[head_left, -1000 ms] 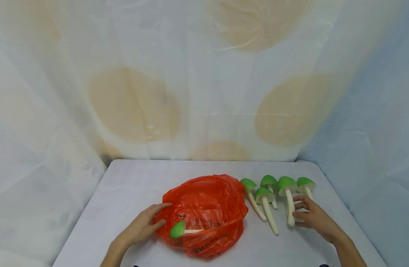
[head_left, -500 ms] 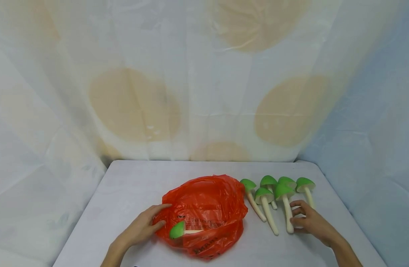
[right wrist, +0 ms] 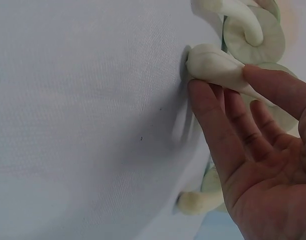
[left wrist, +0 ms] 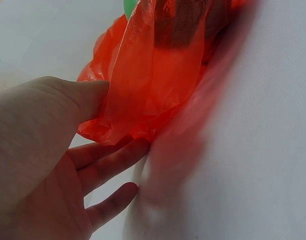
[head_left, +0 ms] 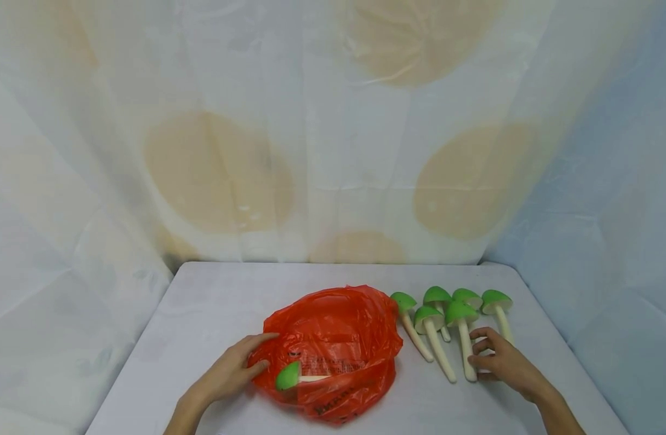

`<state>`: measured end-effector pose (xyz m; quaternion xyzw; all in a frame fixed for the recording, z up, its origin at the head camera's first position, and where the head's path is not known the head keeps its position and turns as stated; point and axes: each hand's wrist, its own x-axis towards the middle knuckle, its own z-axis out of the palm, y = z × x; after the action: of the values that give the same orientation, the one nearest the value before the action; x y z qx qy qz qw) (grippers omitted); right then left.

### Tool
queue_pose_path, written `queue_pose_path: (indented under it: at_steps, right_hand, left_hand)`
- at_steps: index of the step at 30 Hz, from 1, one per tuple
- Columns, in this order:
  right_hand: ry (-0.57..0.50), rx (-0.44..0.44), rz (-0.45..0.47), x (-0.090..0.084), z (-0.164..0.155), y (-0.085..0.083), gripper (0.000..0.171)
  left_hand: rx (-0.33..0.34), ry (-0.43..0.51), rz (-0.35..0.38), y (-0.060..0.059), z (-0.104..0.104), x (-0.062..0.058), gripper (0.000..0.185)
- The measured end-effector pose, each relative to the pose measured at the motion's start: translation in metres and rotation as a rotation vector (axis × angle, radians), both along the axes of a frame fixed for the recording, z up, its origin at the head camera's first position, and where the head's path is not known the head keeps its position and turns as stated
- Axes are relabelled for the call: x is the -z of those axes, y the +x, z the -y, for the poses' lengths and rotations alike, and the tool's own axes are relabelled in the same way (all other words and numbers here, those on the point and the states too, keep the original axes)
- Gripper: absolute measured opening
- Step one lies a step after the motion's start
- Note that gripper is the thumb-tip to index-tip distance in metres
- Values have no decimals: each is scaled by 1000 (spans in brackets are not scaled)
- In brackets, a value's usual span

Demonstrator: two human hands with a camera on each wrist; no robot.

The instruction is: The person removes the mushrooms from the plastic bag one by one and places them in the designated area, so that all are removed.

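Observation:
An orange plastic bag [head_left: 333, 347] lies crumpled on the white table [head_left: 213, 302]. My left hand [head_left: 259, 356] pinches the bag's left edge [left wrist: 142, 85], thumb on top and fingers underneath. A green-capped toy mushroom [head_left: 289, 376] pokes out of the bag near that hand. To the right of the bag lie several more green-capped mushrooms [head_left: 427, 317] with cream stems. My right hand [head_left: 476, 357] pinches the lower stem [right wrist: 215, 67] of one of them [head_left: 461, 314] between thumb and fingers; that mushroom rests on the table.
A pale draped cloth with tan circles [head_left: 333, 151] closes off the back and sides. The table's right edge [head_left: 561, 338] runs close beside my right hand. More cream stems and cap undersides [right wrist: 255, 32] crowd beyond the held stem.
My right hand has drawn its mushroom a little toward me and to the left, so its cap now lies below its neighbour's. My left hand and the bag have stayed put.

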<state>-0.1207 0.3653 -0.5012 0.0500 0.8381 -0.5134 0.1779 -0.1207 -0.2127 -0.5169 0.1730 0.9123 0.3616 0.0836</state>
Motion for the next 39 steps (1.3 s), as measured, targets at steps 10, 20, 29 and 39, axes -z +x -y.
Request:
queue_pose_path:
  at_steps: [10,20,29,39]
  right_hand:
    - [-3,-1,-3,0,0,1,63]
    - [56,1,-23,-8,-3,1,64]
    - [282,-17,-213,-57,7,-1,60]
    - [223,-147,-360,-99,62,-24,47]
  left_hand:
    - [-8,15,16,-1,0,2,54]
    - [9,5,-28,-1,1,3,53]
    - [6,5,-45,-1,0,3,53]
    - [3,9,-37,-1,0,3,53]
